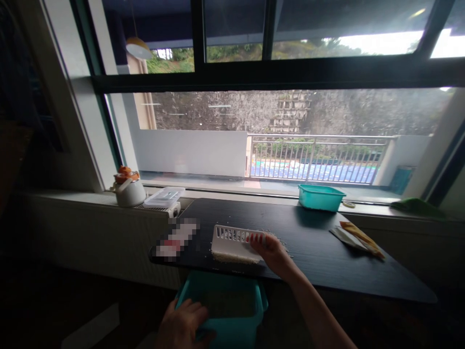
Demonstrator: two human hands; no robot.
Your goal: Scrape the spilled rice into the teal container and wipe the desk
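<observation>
A flat white plastic piece with a row of slots along its top [232, 246] stands on edge on the dark table [312, 266]. My right hand [271, 249] is closed around its right end, fingertips showing through the slots. White grains that look like rice [236, 259] lie in a band along its lower edge, and more are scattered behind it. Below the table's front edge is a teal plastic bin [262, 308]. My left hand [184, 320] grips the bin's near left rim, its fingers over the edge. The bin's inside is dark, so its contents are unclear.
A smaller teal tub [321, 198] sits at the table's back right, by the window. Yellow and white packets [359, 240] lie on the right. A blurred flat item [178, 240] is at left. A whitish pot [130, 193] and a clear lid [164, 196] rest by the sill.
</observation>
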